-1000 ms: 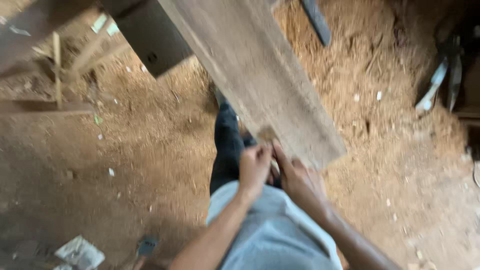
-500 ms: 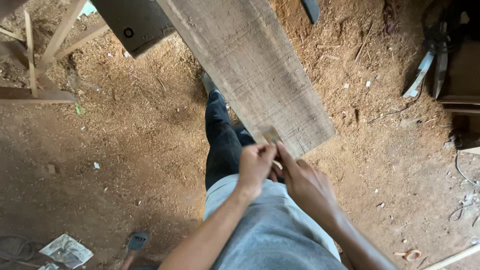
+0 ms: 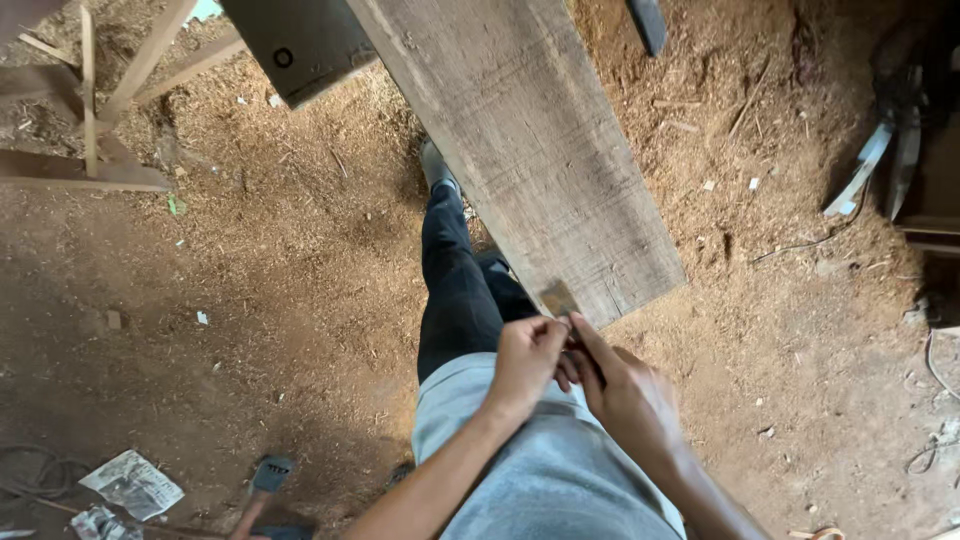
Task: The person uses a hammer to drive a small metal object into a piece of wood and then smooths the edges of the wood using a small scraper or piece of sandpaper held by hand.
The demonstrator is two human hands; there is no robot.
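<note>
A long, wide grey wooden plank runs from the top of the view down to my waist. At its near end, my left hand and my right hand are together, pinching a small flat tool that sticks up against the plank's end. What kind of tool it is I cannot tell. My right index finger points along it. My dark trouser leg and shoe stand beneath the plank.
The floor is covered in sawdust. A wooden frame stands at the top left, a dark metal machine part beside the plank. Crumpled paper and a hammer-like tool lie at the bottom left. Scrap and wires lie at the right.
The view has shifted slightly, bringing the plank's end closer. Both hands stay together at the plank's end, holding the small tool.
</note>
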